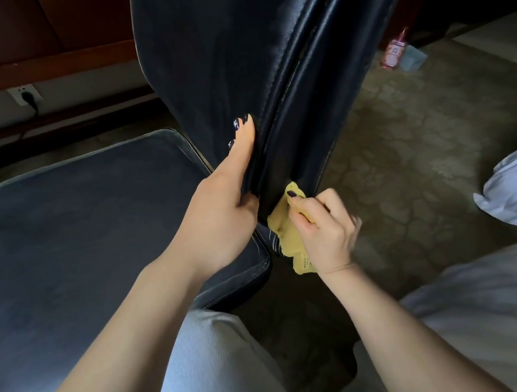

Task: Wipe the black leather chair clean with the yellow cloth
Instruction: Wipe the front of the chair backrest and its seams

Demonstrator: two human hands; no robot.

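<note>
Yellow cloth (282,225) partly, perhaps mostly, hidden

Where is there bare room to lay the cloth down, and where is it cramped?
The seat, left of the left hand, is bare. The floor between backrest and white bedding is open too. Cramped: the backrest's lower edge, where right hand, left hand and cloth meet.

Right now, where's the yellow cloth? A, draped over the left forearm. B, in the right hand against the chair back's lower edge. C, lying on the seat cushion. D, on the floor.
B: the right hand grips the yellow cloth against the lower edge of the chair back, beside the left hand holding that edge.
</note>
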